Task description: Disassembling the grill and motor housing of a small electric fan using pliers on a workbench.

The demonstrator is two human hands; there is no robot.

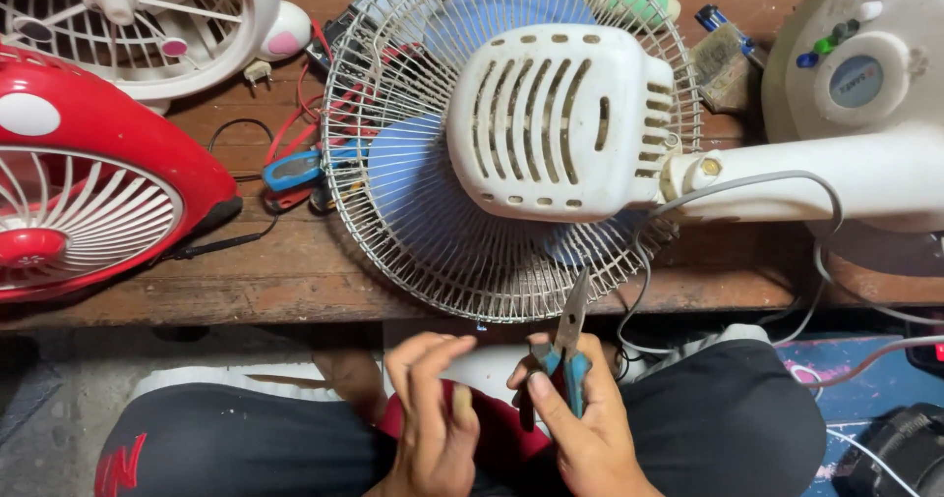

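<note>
- The white desk fan [590, 143] is lying on the wooden bench [295, 281] in front of you, with its motor housing facing up and its blue blades showing through the wire guard.
- A red fan [88, 192] is resting at the left edge of the bench, and a white and pink fan [147, 25] is standing behind it.
- Your right hand [590, 418] is clenching around the blue handles of the pliers [568, 345], just below the bench edge, with the tip pointing up toward the guard.
- Your left hand [433, 409] is hanging just beside it, with fingers curled loosely and grasping nothing.
</note>
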